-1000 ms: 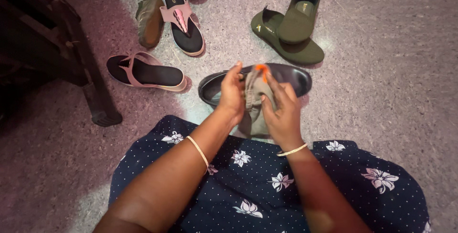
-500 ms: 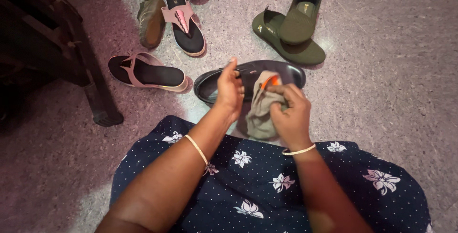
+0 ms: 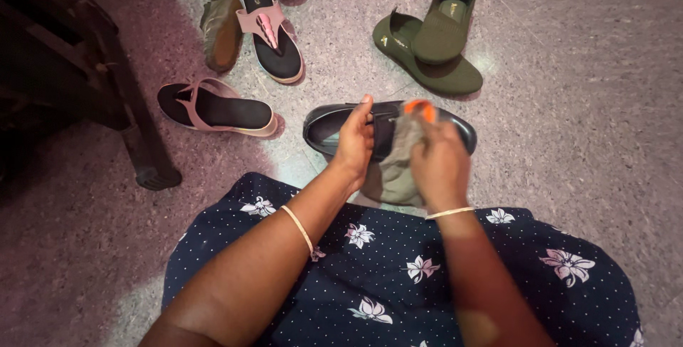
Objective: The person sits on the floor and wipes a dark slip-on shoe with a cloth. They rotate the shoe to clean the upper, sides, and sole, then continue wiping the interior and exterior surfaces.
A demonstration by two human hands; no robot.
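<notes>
Two hands meet over a black shoe just above the floor — the left hand closed around its middle, the right hand bunched on a grey-green cloth pressed to the shoe's upper — with sandals and green slip-ons lying near.

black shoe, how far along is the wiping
In hand: the left hand steadies the black shoe while the right hand presses a grey-green cloth with an orange tip on its upper. Looks done: the exposed heel end already shows some shine. Left: the toe end is hidden under the cloth, so I can't tell. The green slip-ons and sandals lie untouched on the floor.
</notes>
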